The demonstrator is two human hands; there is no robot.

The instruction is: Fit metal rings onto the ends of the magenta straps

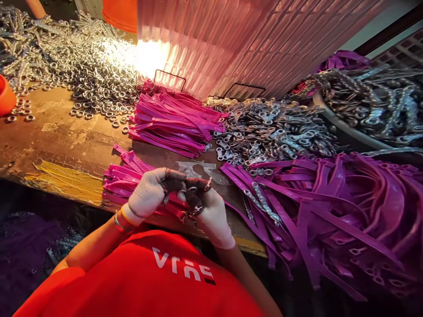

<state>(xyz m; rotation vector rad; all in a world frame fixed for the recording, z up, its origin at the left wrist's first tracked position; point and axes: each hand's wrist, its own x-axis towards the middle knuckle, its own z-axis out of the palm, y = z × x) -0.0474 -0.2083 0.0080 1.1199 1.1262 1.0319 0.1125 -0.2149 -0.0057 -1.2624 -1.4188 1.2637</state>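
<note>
My left hand (149,191), in a white glove with dark, dirty fingertips, is closed at the front of the bench. My right hand (211,209), gloved the same way with frayed fingertips, meets it fingertip to fingertip, its fingers bent. A small metal ring (181,195) shows between the fingers; other parts there are hidden by the gloves. Under and beside my left hand lie magenta straps (120,182), some with metal ends near my right hand. Behind both hands a bundle of magenta straps (175,119) rests on the bench (49,127).
Metal rings (102,83) are heaped at the back left, near an orange container (5,97). Metal links (271,127) lie behind to the right, beside a full basin (350,127). Purple straps (330,198) spread over the right edge. A ribbed translucent panel (224,39) stands behind.
</note>
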